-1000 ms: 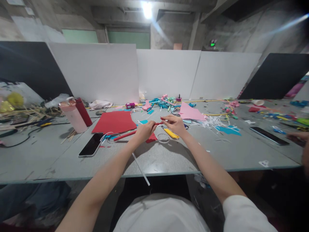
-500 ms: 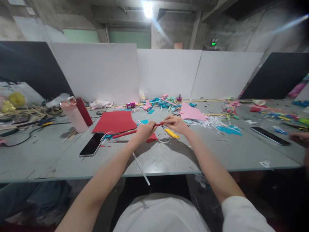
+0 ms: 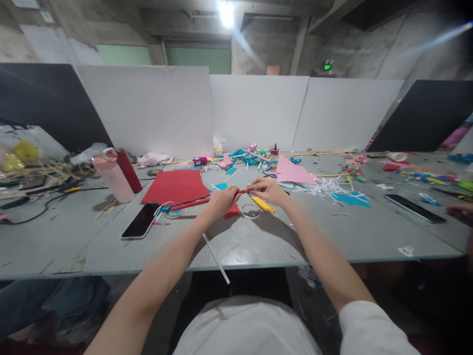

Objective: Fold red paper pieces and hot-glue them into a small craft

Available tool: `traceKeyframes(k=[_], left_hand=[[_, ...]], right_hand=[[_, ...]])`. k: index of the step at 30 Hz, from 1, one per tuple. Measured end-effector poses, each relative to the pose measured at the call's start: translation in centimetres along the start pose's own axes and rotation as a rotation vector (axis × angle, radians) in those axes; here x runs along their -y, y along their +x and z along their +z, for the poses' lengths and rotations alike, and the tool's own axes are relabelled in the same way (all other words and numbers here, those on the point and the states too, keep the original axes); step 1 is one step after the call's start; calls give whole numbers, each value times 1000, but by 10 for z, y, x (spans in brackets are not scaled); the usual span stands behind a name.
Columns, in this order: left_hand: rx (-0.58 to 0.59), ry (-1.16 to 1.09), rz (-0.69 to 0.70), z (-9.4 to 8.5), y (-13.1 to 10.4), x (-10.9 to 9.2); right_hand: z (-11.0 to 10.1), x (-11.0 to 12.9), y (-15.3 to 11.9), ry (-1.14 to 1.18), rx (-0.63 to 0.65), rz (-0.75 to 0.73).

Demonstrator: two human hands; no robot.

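Note:
Both hands meet above the middle of the table around a thin red rolled strip (image 3: 243,191). My left hand (image 3: 223,199) pinches one end of it, and its longer red length (image 3: 190,204) shows out to the left behind that hand. My right hand (image 3: 269,190) closes its fingertips on the other end. Whether the strip is foam or paper I cannot tell. Below the hands lie a white ring (image 3: 250,211), a yellow-handled tool (image 3: 263,204) and a small red piece (image 3: 232,211).
A red sheet (image 3: 175,186), a phone (image 3: 141,222) and a pink bottle (image 3: 114,178) stand to the left. A pink sheet (image 3: 293,171), white strips (image 3: 325,188) and another phone (image 3: 414,208) are on the right. A white rod (image 3: 216,259) juts over the front edge. Another person's hand (image 3: 460,211) shows far right.
My hands stay in nearly the same place. The red strip between them looks smoother and straighter, and its left length has shifted slightly. The other person's hand has moved a little.

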State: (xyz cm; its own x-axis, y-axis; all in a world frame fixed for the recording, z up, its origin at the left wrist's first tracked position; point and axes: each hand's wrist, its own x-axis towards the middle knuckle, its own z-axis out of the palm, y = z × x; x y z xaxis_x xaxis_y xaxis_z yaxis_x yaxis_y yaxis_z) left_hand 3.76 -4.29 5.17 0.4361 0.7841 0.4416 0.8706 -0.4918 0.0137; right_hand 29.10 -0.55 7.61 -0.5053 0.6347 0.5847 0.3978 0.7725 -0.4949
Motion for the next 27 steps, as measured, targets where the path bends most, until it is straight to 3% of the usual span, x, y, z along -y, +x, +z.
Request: traceKeyframes(k=[16,27], left_hand=[[-9,-1,20,-1,0,0],[5,-26,58,-5,-1,-2]], right_hand=[[0,5,-1,-28,3,-36],[0,7,-2,21,11,47]])
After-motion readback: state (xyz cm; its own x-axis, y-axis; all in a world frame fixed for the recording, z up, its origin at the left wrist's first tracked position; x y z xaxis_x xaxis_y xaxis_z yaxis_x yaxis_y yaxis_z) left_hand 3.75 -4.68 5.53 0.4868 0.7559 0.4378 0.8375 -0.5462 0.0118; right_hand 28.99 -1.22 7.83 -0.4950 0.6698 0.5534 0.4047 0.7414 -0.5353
